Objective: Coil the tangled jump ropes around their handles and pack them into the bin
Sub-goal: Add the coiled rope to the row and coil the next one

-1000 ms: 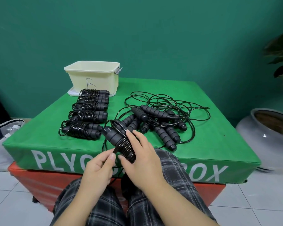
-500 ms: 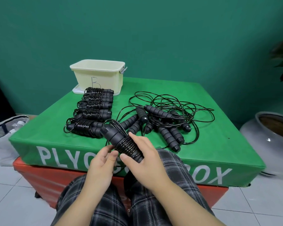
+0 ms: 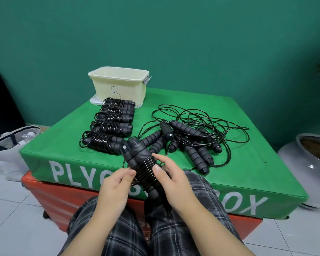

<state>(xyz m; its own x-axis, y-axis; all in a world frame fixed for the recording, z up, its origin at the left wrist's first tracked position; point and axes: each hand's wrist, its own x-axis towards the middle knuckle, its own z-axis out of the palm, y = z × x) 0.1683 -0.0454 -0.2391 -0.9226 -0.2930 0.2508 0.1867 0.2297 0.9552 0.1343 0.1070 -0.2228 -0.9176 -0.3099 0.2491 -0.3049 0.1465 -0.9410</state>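
1. Held over the lap, at the near edge of the green box (image 3: 63,145): one coiled rope (image 3: 143,164), cord wound tight round its paired handles, tilted with the caps up and to the left.
2. Right hand (image 3: 171,182) wrapped round the lower part of the bundle, thumb pressed on the coils, fingers curled behind.
3. Left hand (image 3: 115,189) pinching at the left side of the coils, thumb against the cord; whether a loose cord end sits in that pinch, cannot tell.
4. Laid in a row on the box, left of centre: five finished bundles (image 3: 112,124), running from the near edge back to the bin (image 3: 118,85).
5. At the far left of the box: cream bin, marked "B", standing on its lid.
6. To the right of the row: tangled pile (image 3: 192,137) of handles and looping black cord.
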